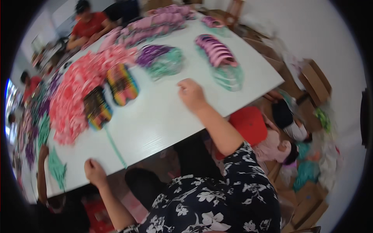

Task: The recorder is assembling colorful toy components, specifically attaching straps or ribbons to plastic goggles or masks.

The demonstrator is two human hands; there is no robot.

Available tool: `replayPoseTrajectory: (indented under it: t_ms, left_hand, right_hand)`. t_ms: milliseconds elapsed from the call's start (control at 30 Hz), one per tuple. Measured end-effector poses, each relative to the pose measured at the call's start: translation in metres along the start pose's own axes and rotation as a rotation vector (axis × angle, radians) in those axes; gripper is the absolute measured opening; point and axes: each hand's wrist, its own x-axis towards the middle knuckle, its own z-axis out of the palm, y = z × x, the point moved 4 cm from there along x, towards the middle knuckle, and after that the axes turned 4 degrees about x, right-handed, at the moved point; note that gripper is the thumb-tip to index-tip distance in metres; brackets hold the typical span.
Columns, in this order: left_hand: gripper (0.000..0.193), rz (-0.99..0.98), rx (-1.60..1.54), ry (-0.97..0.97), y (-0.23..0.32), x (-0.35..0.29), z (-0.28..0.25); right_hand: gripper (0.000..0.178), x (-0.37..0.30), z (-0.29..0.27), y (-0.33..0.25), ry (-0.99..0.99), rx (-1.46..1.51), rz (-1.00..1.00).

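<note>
Just beyond the right hand (191, 94), on the white desk (163, 120), lie fanned rows of hairbands sorted by colour: a pink and mint row (221, 62) ahead and to its right, a purple and green heap (161, 60) ahead and to its left, seemingly kept in separate batches so each stays within reach. That hand rests knuckles up on bare desk, fingers curled under; motion blur hides whether it pinches anything. Its forearm stretches forward from a flowered sleeve. The left hand (94, 172) sits at the near desk edge, fingers bent over the rim, close beside a thin green strip (115, 147). Rainbow-striped stacks (122, 84) and a big pink pile (75, 97) lie farther to the left.
</note>
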Motion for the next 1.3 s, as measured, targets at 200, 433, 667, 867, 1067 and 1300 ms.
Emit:
replayPoseTrajectory:
  t_ms: [200,433,667,867,1067,1300]
  left_hand:
    - [0.009,-0.056,-0.023,-0.012,0.029,0.009,-0.016]
    - [0.006,-0.039,-0.052,0.003,0.03,0.009,-0.016]
    - [0.005,-0.074,-0.048,0.003,0.022,0.005,-0.016]
    - [0.011,-0.083,-0.053,-0.085,0.02,0.008,0.003]
    - [0.018,-0.095,-0.008,-0.107,-0.009,0.002,0.003]
    - [0.024,-0.117,-0.124,-0.165,-0.113,0.014,0.059]
  right_hand:
    - [0.015,-0.003,-0.001,-0.011,-0.036,-0.038,0.102]
    - [0.01,-0.004,0.007,-0.018,-0.128,-0.081,-0.045]
    - [0.01,-0.001,0.016,-0.027,-0.134,-0.071,-0.125]
    - [0.009,-0.006,0.004,-0.022,-0.118,-0.069,-0.195]
    - [0.013,-0.016,0.016,-0.032,-0.15,0.175,-0.195]
    - [0.017,-0.032,0.025,-0.042,-0.18,0.219,-0.354]
